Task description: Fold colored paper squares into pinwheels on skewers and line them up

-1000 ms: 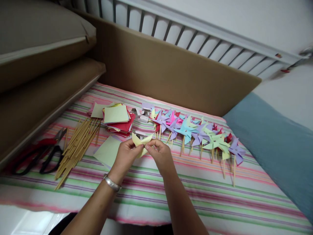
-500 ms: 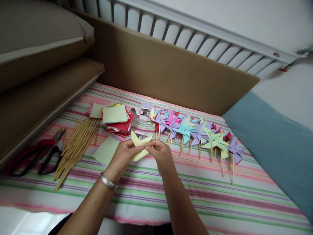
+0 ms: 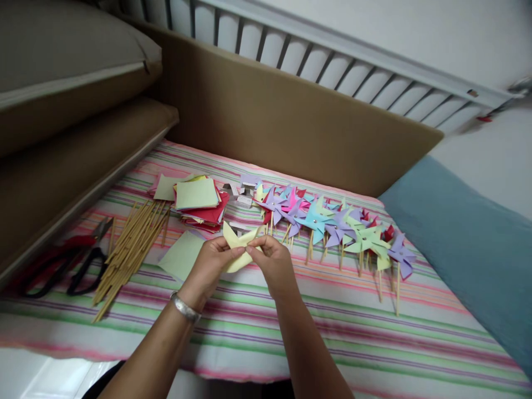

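Observation:
Between my hands is a pale yellow paper pinwheel (image 3: 239, 262), its blades folded in toward the middle. My left hand (image 3: 215, 260) pinches its left side, thumb near the centre. My right hand (image 3: 270, 256) grips the right side, with thumb and forefinger at the centre; whether a pin is there is hidden. Beneath and left of my left hand lies a pale green paper sheet (image 3: 181, 258). Just behind the hands are small open boxes (image 3: 245, 197), and finished pinwheels (image 3: 338, 226) on sticks lie in a row to the right.
A bundle of wooden sticks (image 3: 128, 252) lies at left, beside black-handled scissors (image 3: 88, 263). Stacked coloured paper squares (image 3: 197, 195) sit behind them. Brown cushions (image 3: 83, 127) rise along the left, and a brown board (image 3: 282, 122) stands at the back on the striped cloth (image 3: 266, 321).
Almost nothing differs. Both hands keep their pinch on the yellow paper, whose right blade is now folded slightly further in under my right fingers. The view has shifted very slightly.

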`<state>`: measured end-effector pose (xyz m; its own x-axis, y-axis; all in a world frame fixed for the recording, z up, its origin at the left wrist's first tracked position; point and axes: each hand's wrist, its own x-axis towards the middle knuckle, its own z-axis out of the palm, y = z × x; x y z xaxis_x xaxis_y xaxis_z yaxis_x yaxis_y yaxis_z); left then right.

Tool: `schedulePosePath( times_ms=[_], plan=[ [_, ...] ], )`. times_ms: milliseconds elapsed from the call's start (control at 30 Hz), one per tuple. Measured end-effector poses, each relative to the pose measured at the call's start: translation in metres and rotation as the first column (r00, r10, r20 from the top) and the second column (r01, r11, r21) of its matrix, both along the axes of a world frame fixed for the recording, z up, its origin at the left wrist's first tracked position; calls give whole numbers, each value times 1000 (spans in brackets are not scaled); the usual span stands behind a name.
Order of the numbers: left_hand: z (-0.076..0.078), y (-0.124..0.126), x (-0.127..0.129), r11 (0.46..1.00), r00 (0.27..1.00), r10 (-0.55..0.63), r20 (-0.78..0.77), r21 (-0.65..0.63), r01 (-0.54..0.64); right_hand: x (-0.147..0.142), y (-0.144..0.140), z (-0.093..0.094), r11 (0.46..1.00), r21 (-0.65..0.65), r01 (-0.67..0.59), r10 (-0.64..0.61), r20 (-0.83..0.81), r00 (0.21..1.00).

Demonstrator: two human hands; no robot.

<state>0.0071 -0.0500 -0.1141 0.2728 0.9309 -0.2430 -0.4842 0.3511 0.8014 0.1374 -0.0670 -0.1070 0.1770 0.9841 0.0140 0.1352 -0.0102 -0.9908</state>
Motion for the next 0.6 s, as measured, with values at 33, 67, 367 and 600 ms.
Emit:
schedulePosePath(
  times_ms=[33,67,367,600],
  plan=[
    [-1,1,0,1000,1000,-13,5,-2,13,0,0,0,1000,3,-2,2,-1,1000],
    [-1,1,-1,1000,1000,-28,8,-2,28,0,0,-1,1000,9,-8,8,-2,1000],
    [0,2,-8,1000,1000,-3,-15,13,3,-5,-6,6,990,132,-39,28,81,996],
    [27,-2,-29,995,996,86,11,54,-87,0,-1,8,975,105,195,-194,-23,981]
  ],
)
